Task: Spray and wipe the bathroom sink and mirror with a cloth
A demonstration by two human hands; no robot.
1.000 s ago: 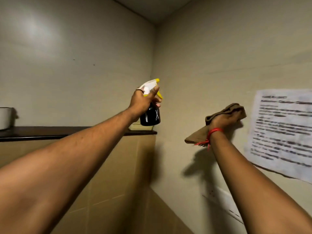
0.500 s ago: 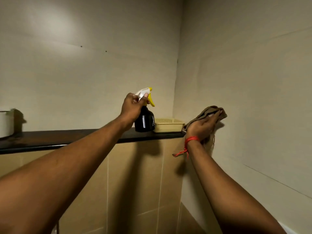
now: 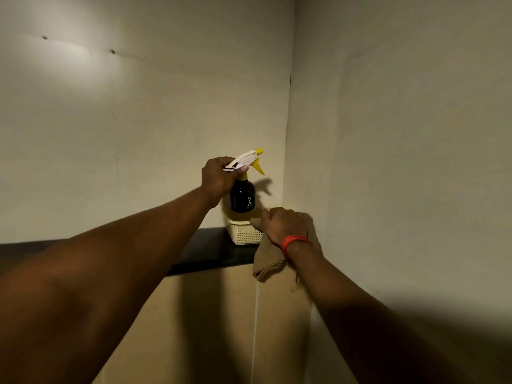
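The left hand (image 3: 219,180) is wrapped around the neck of the spray bottle (image 3: 241,195), thumb laid on its white head; the bottle hangs just above the cream plastic basket (image 3: 241,234) at the corner end of the dark shelf (image 3: 210,252). The right hand (image 3: 282,225) is a fist bunched on the brown cloth (image 3: 270,261), which droops soft below the wrist. I judge the bottle small, light, perhaps slippery if wet; the neck gives the surest hold. Sink and mirror are not visible.
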